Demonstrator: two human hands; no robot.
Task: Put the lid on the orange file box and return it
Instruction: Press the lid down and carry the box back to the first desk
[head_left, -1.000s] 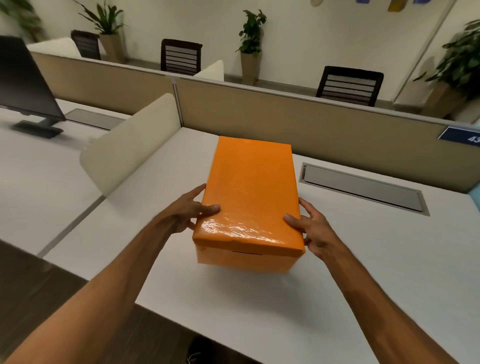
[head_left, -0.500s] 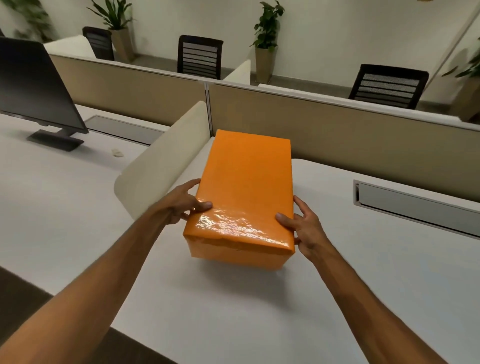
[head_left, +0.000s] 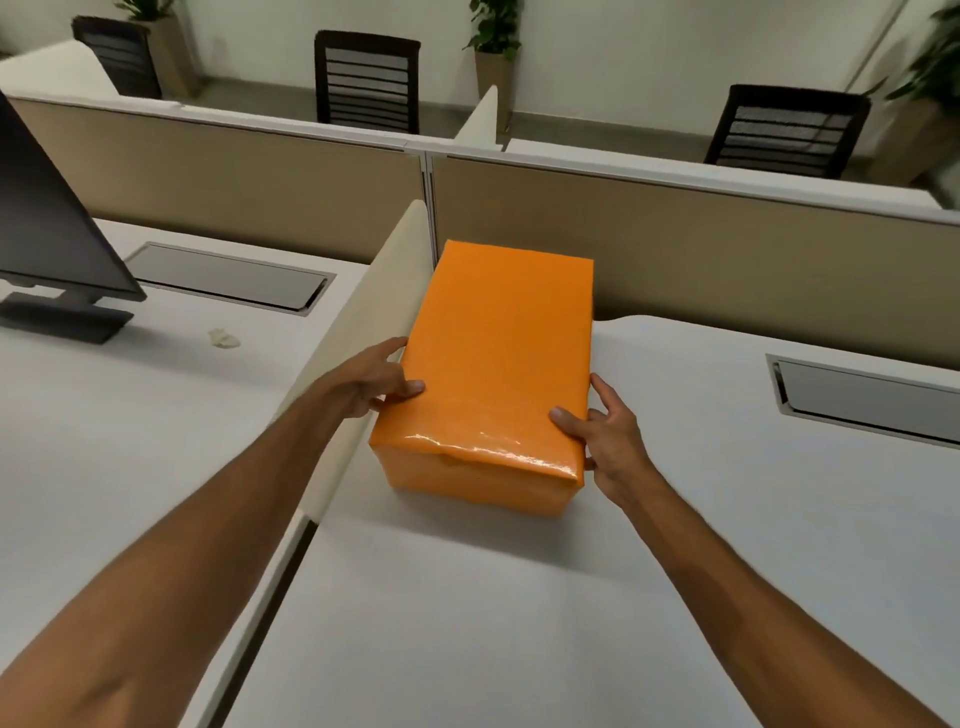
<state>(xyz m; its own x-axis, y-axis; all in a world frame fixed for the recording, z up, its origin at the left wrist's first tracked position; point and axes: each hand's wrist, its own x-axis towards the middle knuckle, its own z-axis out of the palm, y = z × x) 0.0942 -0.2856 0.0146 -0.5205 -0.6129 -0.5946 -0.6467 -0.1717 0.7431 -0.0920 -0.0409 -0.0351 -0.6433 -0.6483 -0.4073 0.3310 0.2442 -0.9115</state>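
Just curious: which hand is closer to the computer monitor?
The left hand. It grips the orange box's left side, toward the monitor at far left; the right hand holds the box's opposite side.

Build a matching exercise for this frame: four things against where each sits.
Things:
1. box
2. left hand
3. right hand
4. monitor

Places:
A. far left desk
B. box's right near corner
C. in the corner by the divider
D. between divider and box

Pairs: 1-C, 2-D, 3-B, 4-A
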